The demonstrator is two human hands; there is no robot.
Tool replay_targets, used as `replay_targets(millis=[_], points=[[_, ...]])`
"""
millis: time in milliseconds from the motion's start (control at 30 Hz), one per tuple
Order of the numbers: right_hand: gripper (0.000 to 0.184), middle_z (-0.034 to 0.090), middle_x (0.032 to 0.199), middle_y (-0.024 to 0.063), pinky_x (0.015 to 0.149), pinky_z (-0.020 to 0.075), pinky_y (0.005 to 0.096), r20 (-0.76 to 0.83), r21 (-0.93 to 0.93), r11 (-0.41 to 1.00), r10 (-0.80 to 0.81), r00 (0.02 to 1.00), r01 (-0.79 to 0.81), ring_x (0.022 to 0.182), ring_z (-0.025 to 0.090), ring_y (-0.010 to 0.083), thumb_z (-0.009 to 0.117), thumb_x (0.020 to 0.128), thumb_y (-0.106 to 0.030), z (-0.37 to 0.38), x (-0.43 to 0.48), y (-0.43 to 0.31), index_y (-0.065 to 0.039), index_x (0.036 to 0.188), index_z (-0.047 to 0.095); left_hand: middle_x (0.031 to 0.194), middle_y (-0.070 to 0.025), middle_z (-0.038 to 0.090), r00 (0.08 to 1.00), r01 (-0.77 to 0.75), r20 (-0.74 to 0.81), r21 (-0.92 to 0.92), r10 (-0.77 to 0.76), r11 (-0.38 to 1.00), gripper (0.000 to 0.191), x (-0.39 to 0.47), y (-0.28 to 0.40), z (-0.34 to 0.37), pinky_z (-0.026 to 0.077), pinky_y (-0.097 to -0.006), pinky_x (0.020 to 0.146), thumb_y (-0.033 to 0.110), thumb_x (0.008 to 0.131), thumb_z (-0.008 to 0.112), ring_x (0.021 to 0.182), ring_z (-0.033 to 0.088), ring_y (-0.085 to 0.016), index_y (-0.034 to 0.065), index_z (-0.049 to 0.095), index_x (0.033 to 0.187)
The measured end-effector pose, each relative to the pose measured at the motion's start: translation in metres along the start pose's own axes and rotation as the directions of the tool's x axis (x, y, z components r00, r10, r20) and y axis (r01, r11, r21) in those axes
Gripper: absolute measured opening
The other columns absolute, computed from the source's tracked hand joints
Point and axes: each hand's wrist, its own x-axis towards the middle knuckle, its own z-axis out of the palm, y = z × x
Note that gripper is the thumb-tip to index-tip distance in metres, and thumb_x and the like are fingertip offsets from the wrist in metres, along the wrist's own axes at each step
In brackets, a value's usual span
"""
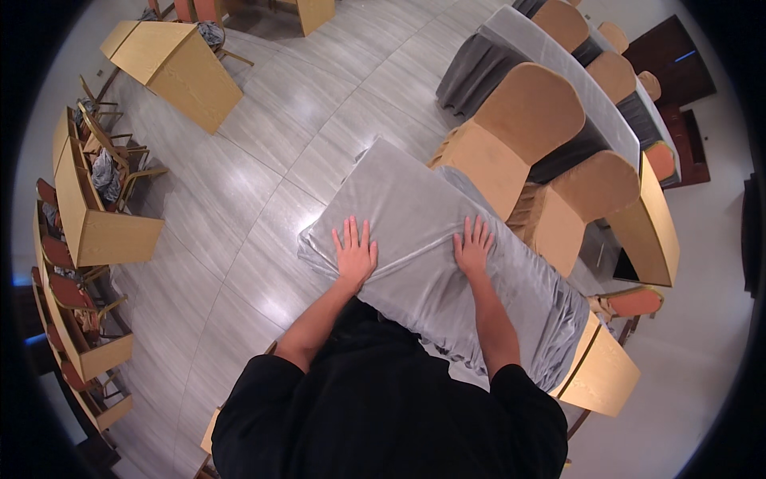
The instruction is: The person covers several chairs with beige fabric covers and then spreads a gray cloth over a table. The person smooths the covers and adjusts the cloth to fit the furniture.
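A grey velvet-like table cover [407, 191] lies over a long table in front of me. My left hand [355, 252] rests palm down on it near the left corner, fingers spread. Further right, my right hand [474, 246] presses flat on the same cloth, its fingers also apart. A raised crease runs between the two hands. Towards the right end the cover is bunched in many folds, and past it a bare wooden tabletop [604, 374] shows. Neither hand grips anything.
Chairs in tan covers [497, 161] stand along the table's far side. Beyond them is another grey-draped table [562, 72]. A bare wooden desk [191, 72] stands at the upper left; more desks [114, 239] and red-backed chairs [72, 290] line the left. Tiled floor [299, 138] lies between.
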Motion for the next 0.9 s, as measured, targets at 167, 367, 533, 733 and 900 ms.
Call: replay_targets(millis=[167,367,533,733,900], points=[[0.063,0.017,0.16,0.0129,0.118,0.0059,0.0565,-0.045,-0.012,0.999,-0.042,0.998,0.041,0.147,0.013,0.0371,0.04,0.099,-0.048,-0.002,-0.03,-0.003,-0.019,0.153,0.027,0.152,-0.0252,0.03,1.0,0.025,-0.002,-0.026,-0.025,0.999,0.06,-0.034,0.004,-0.007,0.01,-0.0626,0.114,0.033,0.093,0.049,0.144,0.024,-0.038,0.0051,0.04,0.145],[0.065,0.018,0.16,0.0109,0.118,0.0065,0.0555,0.007,0.039,0.998,-0.044,0.999,0.044,0.147,0.015,0.0359,0.042,0.098,-0.049,-0.007,-0.049,0.001,-0.018,0.153,0.028,0.152,-0.0252,0.03,1.0,0.011,-0.02,-0.014,-0.011,1.0,0.059,-0.047,0.002,-0.005,0.011,-0.0639,0.114,0.033,0.092,0.05,0.144,0.024,-0.037,0.0052,0.043,0.144],[0.069,0.017,0.161,0.0092,0.118,0.0048,0.0547,0.055,0.076,0.996,0.044,0.998,-0.048,0.147,0.014,0.0357,0.043,0.096,-0.054,-0.01,-0.034,0.014,-0.018,0.153,0.027,0.153,-0.0263,0.027,1.0,0.012,0.023,0.007,-0.013,1.0,0.06,-0.041,0.009,0.0,0.008,-0.0661,0.113,0.033,0.093,0.048,0.144,0.022,-0.039,0.0038,0.041,0.145],[0.076,0.017,0.161,0.0104,0.118,0.0062,0.0546,0.099,0.073,0.996,0.045,0.994,-0.053,0.147,0.013,0.0371,0.045,0.094,-0.058,-0.015,-0.011,0.03,-0.017,0.154,0.024,0.153,-0.0261,0.029,0.999,0.007,-0.046,-0.018,-0.008,1.0,0.06,-0.037,0.019,0.007,0.009,-0.0666,0.113,0.035,0.093,0.049,0.144,0.023,-0.04,0.0039,0.043,0.143],[0.073,0.018,0.16,0.0137,0.117,0.0109,0.0552,0.185,0.116,0.993,0.002,0.983,-0.024,0.147,0.014,0.037,0.051,0.093,-0.054,-0.016,0.016,0.039,-0.015,0.152,0.03,0.154,-0.025,0.028,0.998,0.033,0.064,-0.071,-0.028,0.997,0.06,-0.036,0.009,0.006,0.007,-0.0654,0.113,0.036,0.095,0.047,0.145,0.021,-0.039,0.0042,0.04,0.146]])
